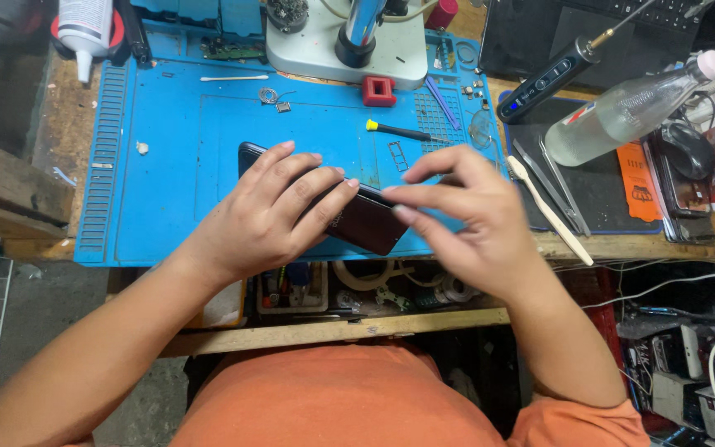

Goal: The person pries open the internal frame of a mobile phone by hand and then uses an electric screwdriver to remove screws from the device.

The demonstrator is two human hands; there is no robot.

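Note:
A dark, glossy smartphone [367, 220] lies slanted on the blue work mat [175, 165]. My left hand [266, 217] rests flat over its upper part, fingers spread across its back, holding it down. My right hand [461, 219] hovers at the phone's lower right end, thumb and fingertips pinched together right by its edge. Whether anything small sits between those fingers is hidden. A yellow-tipped black screwdriver [399, 131] lies on the mat just beyond my right hand.
A microscope base [308, 54] stands at the mat's far edge with a red block [379, 90]. To the right lie tweezers [558, 186], a white spudger [549, 211], a clear bottle [631, 108] and an electric screwdriver [552, 74]. An open drawer [349, 290] of parts sits below.

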